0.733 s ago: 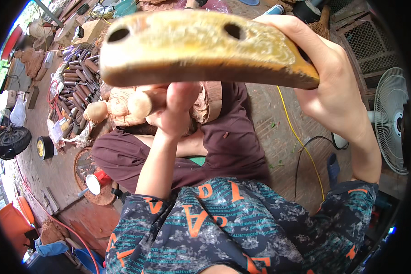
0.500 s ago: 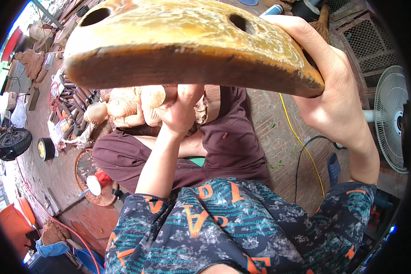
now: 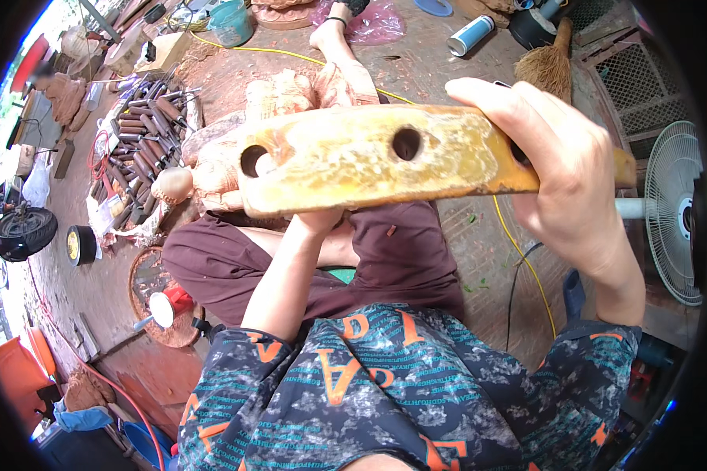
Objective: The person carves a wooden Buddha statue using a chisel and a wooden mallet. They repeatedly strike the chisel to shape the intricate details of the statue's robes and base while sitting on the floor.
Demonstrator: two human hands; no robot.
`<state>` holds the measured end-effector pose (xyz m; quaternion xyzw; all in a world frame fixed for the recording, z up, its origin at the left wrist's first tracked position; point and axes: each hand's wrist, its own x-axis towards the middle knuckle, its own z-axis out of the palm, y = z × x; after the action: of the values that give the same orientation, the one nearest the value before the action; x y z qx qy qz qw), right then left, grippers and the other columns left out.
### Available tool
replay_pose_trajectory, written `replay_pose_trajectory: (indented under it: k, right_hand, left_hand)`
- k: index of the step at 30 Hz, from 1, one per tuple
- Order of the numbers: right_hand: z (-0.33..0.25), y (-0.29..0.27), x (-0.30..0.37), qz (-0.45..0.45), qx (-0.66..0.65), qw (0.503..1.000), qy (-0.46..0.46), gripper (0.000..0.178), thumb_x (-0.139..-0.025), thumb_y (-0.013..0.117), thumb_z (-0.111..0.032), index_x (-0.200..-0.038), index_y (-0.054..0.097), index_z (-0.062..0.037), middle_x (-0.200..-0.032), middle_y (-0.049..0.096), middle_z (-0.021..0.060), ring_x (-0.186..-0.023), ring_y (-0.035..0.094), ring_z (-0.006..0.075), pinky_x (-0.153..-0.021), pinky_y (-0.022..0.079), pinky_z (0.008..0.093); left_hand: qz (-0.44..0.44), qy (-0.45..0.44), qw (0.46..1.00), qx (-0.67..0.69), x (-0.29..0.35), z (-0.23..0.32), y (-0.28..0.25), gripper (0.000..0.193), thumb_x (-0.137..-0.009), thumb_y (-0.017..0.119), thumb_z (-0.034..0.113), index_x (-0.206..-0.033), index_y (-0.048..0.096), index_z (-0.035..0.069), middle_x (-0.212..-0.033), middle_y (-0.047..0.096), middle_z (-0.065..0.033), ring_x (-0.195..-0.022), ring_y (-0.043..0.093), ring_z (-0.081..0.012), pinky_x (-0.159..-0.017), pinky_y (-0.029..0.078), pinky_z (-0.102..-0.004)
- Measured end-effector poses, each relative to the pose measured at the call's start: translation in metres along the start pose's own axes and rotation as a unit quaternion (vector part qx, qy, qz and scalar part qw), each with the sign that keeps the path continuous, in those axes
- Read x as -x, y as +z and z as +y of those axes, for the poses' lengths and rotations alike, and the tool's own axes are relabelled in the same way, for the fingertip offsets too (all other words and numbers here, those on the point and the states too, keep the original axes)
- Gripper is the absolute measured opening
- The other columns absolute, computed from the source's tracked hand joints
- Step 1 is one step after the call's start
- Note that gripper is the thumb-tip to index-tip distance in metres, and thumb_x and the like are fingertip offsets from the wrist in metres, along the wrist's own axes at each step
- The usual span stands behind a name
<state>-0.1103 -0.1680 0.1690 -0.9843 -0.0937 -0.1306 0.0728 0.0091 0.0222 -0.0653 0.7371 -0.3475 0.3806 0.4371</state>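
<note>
A long yellowish wooden block [image 3: 338, 169] with round dark holes along its face and worn edges is held up in front of me. My right hand [image 3: 562, 149] is wrapped round its right part, and a narrow end sticks out beyond the hand. Behind the block, my left hand [image 3: 320, 220] shows only its wrist and heel; its fingers are hidden. A reddish-brown wood carving [image 3: 216, 177] with a smooth rounded knob lies across the floor by my crossed legs, partly covered by the block.
Many wooden-handled carving tools [image 3: 141, 149] lie heaped at the left. A yellow cord [image 3: 526, 267] runs over the floor. A white fan [image 3: 672, 212], a straw broom [image 3: 548, 63] and a spray can [image 3: 471, 35] are at the right. A red-and-white cup [image 3: 165, 308] stands on a round board.
My right hand has lowered the block away from my view, its holed face now turned toward me. The floor and carving behind it show more, while my left fingers have become hidden.
</note>
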Motion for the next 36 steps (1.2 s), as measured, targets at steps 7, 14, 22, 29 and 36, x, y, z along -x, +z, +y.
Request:
replay_pose_trajectory:
  k: [7,14,22,29,36]
  right_hand:
    - [0.011,0.014,0.013,0.061,-0.193,0.979,0.038,0.049,-0.076,0.057,0.01,-0.123,0.051,0.0011,-0.108,0.064,0.0158,-0.101,0.064,0.023,-0.087,0.047,0.0295]
    - [0.016,0.014,0.025,0.091,-0.231,0.952,0.179,0.043,-0.078,0.061,0.008,-0.12,0.053,0.0006,-0.102,0.062,0.011,-0.093,0.06,0.0158,-0.084,0.046,0.0284]
    - [0.032,0.001,0.047,0.116,-0.178,0.955,0.209,0.059,-0.078,0.06,0.001,-0.132,0.038,0.0052,-0.095,0.052,0.0049,-0.087,0.05,0.011,-0.089,0.041,0.0286]
    - [0.017,0.005,0.045,0.138,-0.158,0.957,0.2,0.059,-0.079,0.058,0.0,-0.132,0.033,0.0079,-0.091,0.051,0.0051,-0.087,0.049,0.0141,-0.104,0.031,0.0386]
    - [0.003,-0.002,0.038,0.139,-0.154,0.956,0.209,0.062,-0.083,0.058,0.001,-0.135,0.027,0.0108,-0.082,0.048,0.0047,-0.081,0.047,0.0134,-0.089,0.035,0.0293]
  left_hand:
    - [0.061,-0.233,0.814,0.528,-0.069,0.042,-0.009,0.016,-0.091,0.06,0.018,-0.095,0.057,0.003,-0.068,0.053,-0.0002,-0.051,0.043,-0.0048,-0.045,0.032,-0.0204]
    - [-0.027,-0.06,0.929,0.364,-0.107,0.086,0.018,0.03,-0.073,0.067,0.018,-0.102,0.058,0.015,-0.072,0.048,-0.0038,-0.058,0.05,-0.0166,-0.045,0.042,-0.0293]
    - [0.0,-0.022,0.948,0.319,-0.115,0.104,0.044,0.034,-0.063,0.075,0.031,-0.091,0.062,0.017,-0.062,0.045,-0.0011,-0.048,0.054,-0.0185,-0.039,0.04,-0.0316]
    - [-0.025,-0.052,0.936,0.347,-0.116,0.097,0.037,0.034,-0.06,0.076,0.035,-0.072,0.051,0.015,-0.054,0.046,-0.001,-0.047,0.056,-0.0202,-0.038,0.04,-0.0342]
    - [0.035,-0.117,0.908,0.401,-0.123,0.09,0.035,0.031,-0.06,0.076,0.029,-0.066,0.05,0.012,-0.052,0.051,-0.0031,-0.045,0.055,-0.0218,-0.038,0.04,-0.0342]
